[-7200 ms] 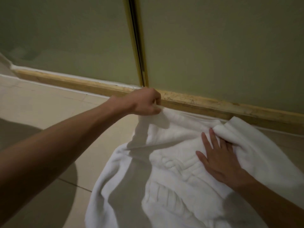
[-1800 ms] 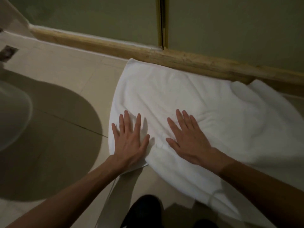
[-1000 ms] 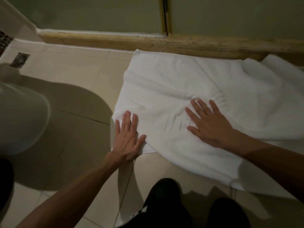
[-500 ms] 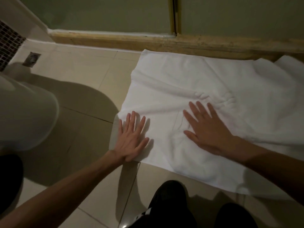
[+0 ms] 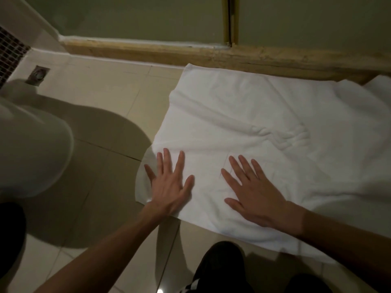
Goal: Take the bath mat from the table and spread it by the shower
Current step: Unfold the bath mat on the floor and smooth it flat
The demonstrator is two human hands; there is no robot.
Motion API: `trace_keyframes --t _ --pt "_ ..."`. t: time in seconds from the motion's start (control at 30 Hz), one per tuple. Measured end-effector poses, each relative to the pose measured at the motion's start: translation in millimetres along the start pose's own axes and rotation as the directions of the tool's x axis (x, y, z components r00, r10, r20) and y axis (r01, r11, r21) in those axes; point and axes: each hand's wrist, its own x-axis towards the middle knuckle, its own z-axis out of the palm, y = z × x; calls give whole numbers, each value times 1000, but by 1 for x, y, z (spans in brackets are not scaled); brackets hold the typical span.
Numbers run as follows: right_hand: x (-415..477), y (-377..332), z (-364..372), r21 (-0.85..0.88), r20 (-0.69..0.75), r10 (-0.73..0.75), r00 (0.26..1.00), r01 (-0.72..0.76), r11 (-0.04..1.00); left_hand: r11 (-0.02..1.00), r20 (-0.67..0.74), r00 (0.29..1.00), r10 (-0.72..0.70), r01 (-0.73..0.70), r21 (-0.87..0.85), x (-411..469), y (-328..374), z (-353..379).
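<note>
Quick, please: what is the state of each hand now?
Left hand: open, flat on the bath mat.
Right hand: open, flat on it, holding nothing.

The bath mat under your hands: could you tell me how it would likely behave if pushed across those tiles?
The bath mat looks soft and floppy: creases bunch ahead of the right hand, so it would probably ruck up. The floor tiles look glossy, so it may also slide. Its corner beneath the left hand seems thin and light.
</note>
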Motion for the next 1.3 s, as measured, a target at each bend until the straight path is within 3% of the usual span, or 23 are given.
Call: trace_keyframes --t 0.17,0.43,0.73,0.9,1.07,1.3 --pt "2 -7 5 9 -14 -48 999 49 999 992 -3 996 87 -87 -88 -3 -17 -6" --pt "3 4 0 16 -6 -17 1000 17 1000 994 19 996 91 -89 -58 3 -14 -10" --pt "-14 18 -13 9 -2 68 998 -68 998 950 -14 950 312 -312 10 34 67 -17" --pt "-36 39 -19 -9 -9 201 980 -201 980 908 17 912 411 -411 84 55 115 -16" --pt "-69 83 -16 41 -31 426 904 -425 904 835 70 845 530 -535 130 77 177 -18" --pt "-114 151 -25 228 -1 673 739 -655 720 660 222 655 722 -749 63 114 267 -34"
